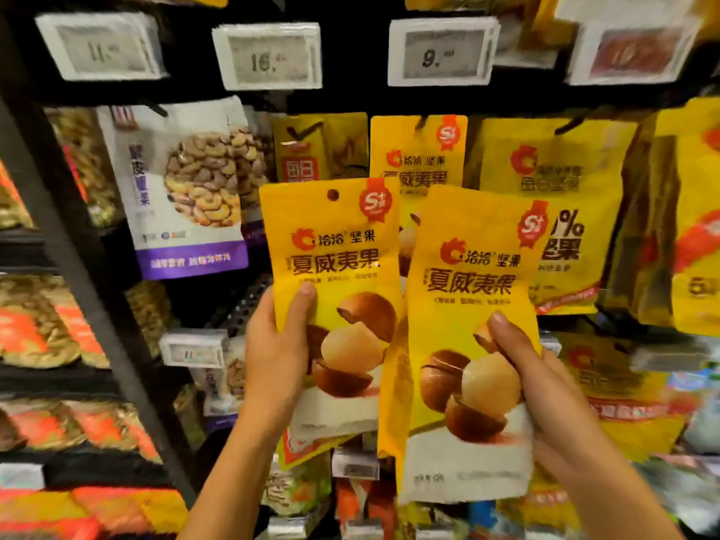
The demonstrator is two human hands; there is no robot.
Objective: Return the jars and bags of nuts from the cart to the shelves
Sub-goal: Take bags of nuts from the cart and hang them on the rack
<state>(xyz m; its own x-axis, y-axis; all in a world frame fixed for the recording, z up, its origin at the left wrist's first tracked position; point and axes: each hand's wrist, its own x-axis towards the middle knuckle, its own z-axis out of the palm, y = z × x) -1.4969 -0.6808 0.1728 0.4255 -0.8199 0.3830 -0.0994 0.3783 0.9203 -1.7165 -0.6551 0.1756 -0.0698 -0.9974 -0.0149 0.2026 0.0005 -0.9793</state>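
Both grips were loaded: left grip [274, 356] clamped on the lower half of the left macadamia bag [331, 259], thumb across the front and fingers hidden behind; right grip [545, 391] clamped the same way on the right macadamia bag [471, 274], thumb on the printed nuts. Both bags stood upright, long axis vertical, tops slightly fanned apart. The right bag overlapped the left bag's right edge and sat in front of it. The hang hole [333, 194] showed at the top of the left bag; I couldn't make out the one on the right bag. The target looked like the matching hung bag [419, 157] on the shelf, behind and above the two held bags, between their tops, under the 9. price tag [440, 52]. Its peg [422, 120] was blurred, dark and only partly visible. Judgement: the move is up and forward, with the hole brought onto the peg tip. The right bag's top was nearer sideways and unobstructed, so it probably goes first. The cashew bag [187, 189] hung well left, a different slot. The cart was out of view.
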